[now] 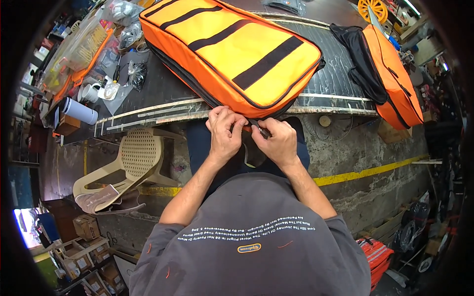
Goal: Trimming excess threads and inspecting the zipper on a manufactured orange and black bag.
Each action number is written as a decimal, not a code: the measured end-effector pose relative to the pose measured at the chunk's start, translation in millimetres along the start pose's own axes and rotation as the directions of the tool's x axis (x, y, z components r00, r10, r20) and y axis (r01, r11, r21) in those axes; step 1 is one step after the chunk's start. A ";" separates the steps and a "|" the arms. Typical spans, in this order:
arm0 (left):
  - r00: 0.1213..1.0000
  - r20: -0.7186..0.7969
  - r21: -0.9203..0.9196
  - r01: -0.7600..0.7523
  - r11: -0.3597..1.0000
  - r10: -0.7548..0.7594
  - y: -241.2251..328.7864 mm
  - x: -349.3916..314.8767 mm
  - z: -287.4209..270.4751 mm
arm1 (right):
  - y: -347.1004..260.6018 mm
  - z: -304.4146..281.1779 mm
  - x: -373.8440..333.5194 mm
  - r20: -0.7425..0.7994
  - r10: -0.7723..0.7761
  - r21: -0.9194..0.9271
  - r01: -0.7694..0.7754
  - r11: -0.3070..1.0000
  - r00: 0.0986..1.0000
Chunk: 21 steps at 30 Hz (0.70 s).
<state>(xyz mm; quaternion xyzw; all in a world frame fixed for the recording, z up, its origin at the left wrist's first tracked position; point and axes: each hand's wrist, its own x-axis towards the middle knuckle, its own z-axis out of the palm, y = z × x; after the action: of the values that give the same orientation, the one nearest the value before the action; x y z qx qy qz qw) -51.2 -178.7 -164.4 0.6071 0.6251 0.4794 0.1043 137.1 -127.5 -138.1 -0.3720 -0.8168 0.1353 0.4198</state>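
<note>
A big orange bag [269,49] with black bands and black piping lies on the dark table, its near end at the table's front edge. At that end my left hand [226,133] is closed in a pinch on the bag's black-trimmed edge. Close beside it, my right hand [279,142] is closed round a small dark tool [265,132]; its kind is mostly hidden by the fingers. Both hands are just in front of the table edge, fingertips almost meeting at the bag's dark trim.
A second orange and black bag [390,74] hangs over the table's right end. On the left stand a white cylinder [80,111], a clear plastic box [86,49] and a screwdriver [117,69]. A beige plastic chair [140,155] stands on the floor at left.
</note>
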 end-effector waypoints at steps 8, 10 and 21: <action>0.999 -0.028 -0.018 -0.020 1.000 0.020 1.8 1.4 1.8 | -10.5 -2.0 7.3 0.054 0.071 -0.029 -0.069 0.997 0.996; 0.999 -0.027 -0.028 -0.019 0.999 0.018 2.1 1.7 1.9 | -14.9 -4.9 11.0 0.089 0.106 -0.057 -0.102 0.993 0.990; 0.999 -0.030 -0.019 -0.020 1.000 0.020 2.5 2.8 1.1 | -15.1 -4.4 15.7 0.159 0.200 -0.029 -0.198 0.980 0.967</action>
<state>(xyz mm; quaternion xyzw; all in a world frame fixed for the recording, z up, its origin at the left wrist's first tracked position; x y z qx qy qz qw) -49.5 -176.3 -161.9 0.6050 0.6159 0.4954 0.0958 127.3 -127.0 -118.2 -0.4424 -0.8075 0.2011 0.3344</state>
